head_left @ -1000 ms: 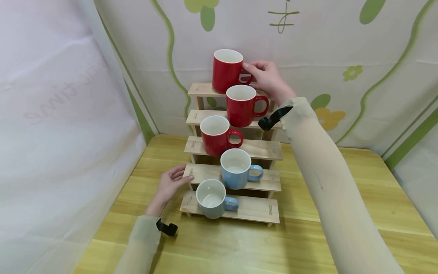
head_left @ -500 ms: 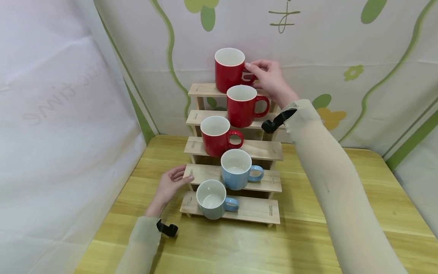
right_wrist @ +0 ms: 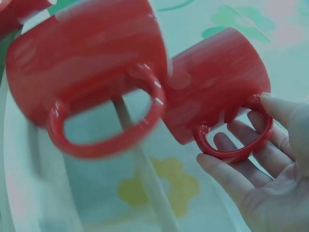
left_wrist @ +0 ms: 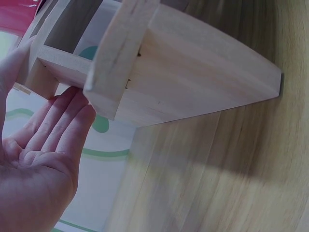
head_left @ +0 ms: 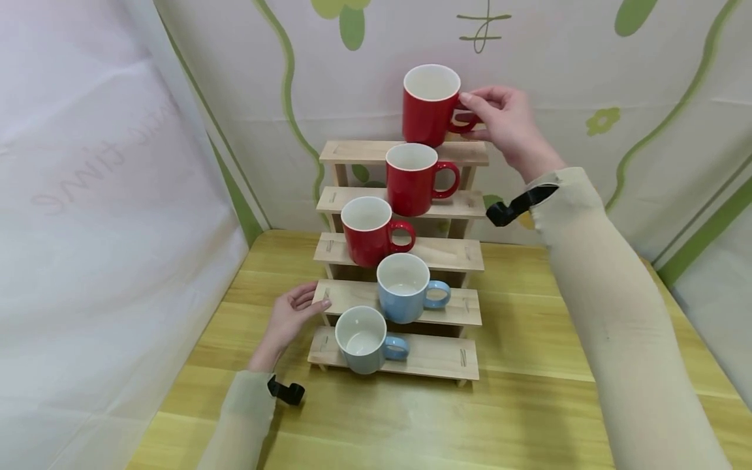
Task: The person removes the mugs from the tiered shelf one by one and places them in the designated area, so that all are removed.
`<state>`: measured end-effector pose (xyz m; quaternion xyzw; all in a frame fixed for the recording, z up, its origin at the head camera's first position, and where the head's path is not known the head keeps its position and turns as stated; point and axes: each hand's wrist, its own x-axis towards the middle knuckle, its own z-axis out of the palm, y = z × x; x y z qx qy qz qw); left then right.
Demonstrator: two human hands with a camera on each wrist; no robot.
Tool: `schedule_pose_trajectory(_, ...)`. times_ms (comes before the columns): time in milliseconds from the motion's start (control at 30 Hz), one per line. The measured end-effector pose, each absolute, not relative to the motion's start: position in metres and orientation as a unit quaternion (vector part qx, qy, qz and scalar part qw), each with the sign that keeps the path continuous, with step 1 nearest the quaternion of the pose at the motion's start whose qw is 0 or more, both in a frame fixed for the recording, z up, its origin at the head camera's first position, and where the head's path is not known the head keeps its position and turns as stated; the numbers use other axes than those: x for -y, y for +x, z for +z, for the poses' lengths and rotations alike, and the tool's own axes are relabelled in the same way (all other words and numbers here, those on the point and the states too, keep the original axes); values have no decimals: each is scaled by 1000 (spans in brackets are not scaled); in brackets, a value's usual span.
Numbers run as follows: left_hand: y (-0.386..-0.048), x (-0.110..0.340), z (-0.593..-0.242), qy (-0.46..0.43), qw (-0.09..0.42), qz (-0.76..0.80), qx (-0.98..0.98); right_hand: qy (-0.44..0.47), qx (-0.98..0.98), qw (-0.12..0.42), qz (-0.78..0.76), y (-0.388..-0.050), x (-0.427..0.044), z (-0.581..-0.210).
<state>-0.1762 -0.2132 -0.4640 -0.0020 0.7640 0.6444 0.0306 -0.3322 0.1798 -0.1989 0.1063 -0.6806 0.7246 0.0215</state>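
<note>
My right hand point(head_left: 510, 125) pinches the handle of a red mug point(head_left: 427, 117), upright at the right half of the stand's top step; whether its base touches the wood is unclear. In the right wrist view, thumb and fingers close round that handle. A five-step wooden display stand point(head_left: 443, 254) bears two more red mugs, the upper one point(head_left: 407, 188) and the lower one point(head_left: 365, 241). Below them sit a light-blue mug point(head_left: 401, 300) and a paler blue mug point(head_left: 364, 356). My left hand point(head_left: 288, 320) holds the left end of the second-lowest step, thumb on top.
The stand is on a wooden table point(head_left: 411, 424). Close behind it hangs a patterned white cloth point(head_left: 546, 65), and another white cloth point(head_left: 117, 261) walls off the left side. All mug handles point right.
My right hand has carried the top red mug to the right and slightly upward. My left hand stays at the stand, and the other mugs keep their places.
</note>
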Motion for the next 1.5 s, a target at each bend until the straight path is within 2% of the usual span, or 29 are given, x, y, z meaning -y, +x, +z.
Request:
schedule_pose_trajectory(867,-179,217,-466,-3,25,641,-767,79,624,98,771,-269,-311,-193)
schedule_pose_trajectory(1500,-175,219,-466,-13,28,638,-769,29,650,103,752,-250,-347,-234)
